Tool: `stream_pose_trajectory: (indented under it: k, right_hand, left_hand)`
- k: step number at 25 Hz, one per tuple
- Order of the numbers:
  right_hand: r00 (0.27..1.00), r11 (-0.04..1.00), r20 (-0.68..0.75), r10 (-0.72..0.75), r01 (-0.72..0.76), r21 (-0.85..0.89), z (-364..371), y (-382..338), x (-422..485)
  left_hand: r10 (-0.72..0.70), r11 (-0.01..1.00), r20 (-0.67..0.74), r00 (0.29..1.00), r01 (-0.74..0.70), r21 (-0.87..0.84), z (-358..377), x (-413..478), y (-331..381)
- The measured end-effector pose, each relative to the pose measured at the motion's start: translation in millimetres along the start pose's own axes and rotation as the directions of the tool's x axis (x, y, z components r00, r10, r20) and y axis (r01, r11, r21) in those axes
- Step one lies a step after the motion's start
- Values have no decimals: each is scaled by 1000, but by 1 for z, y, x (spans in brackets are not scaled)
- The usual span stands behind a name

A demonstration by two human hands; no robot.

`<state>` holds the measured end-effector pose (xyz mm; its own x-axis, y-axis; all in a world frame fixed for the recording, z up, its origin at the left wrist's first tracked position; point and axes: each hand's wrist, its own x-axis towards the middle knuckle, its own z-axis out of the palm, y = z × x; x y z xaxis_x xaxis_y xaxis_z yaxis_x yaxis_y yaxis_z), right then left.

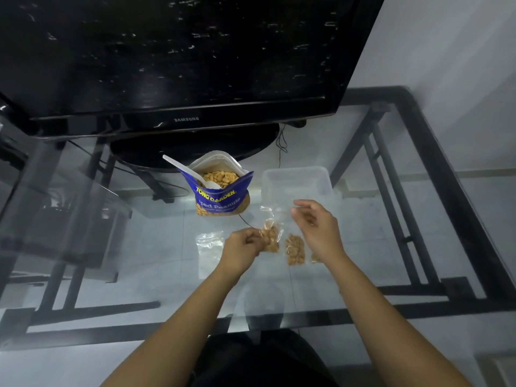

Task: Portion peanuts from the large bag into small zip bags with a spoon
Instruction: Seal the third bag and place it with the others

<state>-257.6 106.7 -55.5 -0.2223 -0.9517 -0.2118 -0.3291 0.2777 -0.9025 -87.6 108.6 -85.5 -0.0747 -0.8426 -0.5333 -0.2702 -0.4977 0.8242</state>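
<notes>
A blue peanut bag stands open on the glass table, full of peanuts, with a white plastic spoon resting in it, handle up to the left. My left hand pinches the lower end of a small zip bag holding peanuts. My right hand holds the same bag's clear upper end near its top edge. A second small filled bag lies on the glass just right of it, partly under my right wrist.
Several empty zip bags lie left of my left hand. A clear plastic container sits right of the peanut bag. A black television on its round stand fills the back. The glass table has a black metal frame.
</notes>
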Motion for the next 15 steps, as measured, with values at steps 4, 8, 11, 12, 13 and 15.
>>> stream_pose_trajectory:
  k: [4,8,11,12,13,15]
  right_hand:
    - [996,968,-3,-94,91,-235,-7,46,-17]
    - [970,816,151,-192,243,-524,-3,77,-28]
    - [938,684,289,-189,337,-646,8,91,-32]
    - [929,649,321,-186,361,-669,10,93,-31]
    - [923,626,348,-166,371,-686,12,96,-31]
    - [921,617,369,-126,364,-698,14,99,-29]
  left_hand:
    - [15,978,-38,999,-7,207,25,2,-23]
    - [232,816,-116,966,-128,564,32,2,-33]
    - [596,524,41,802,-427,737,29,2,-49]
    - [677,395,126,725,-503,769,29,3,-52]
    - [711,304,191,676,-541,784,30,4,-55]
    - [709,248,227,668,-538,806,31,4,-56]
